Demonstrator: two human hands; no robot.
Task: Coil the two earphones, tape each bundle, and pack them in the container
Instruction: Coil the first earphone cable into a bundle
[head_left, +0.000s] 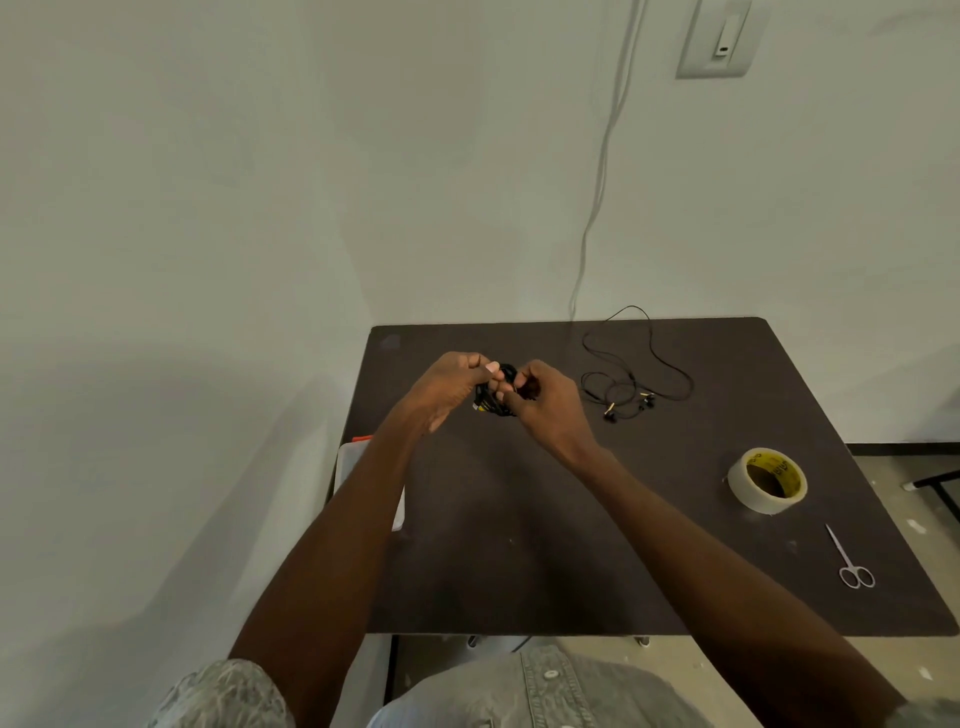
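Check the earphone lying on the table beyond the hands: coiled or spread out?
Spread out. The second earphone lies loose on the table, its cable in wide open loops, untaped.

The person wears a faded grey denim shirt (545, 691) with pale round buttons down the front and short mottled sleeves (228, 693), both forearms bare below them.

Two earphones (497, 391) (631, 371), one tape roll (767, 480), one scissors (852, 564)

Plain indoor room, perhaps a home or small office, bare pale walls (208, 208), wall switch plate (719, 36), white cable (602, 171) hanging down, dark table (571, 545) set in the corner
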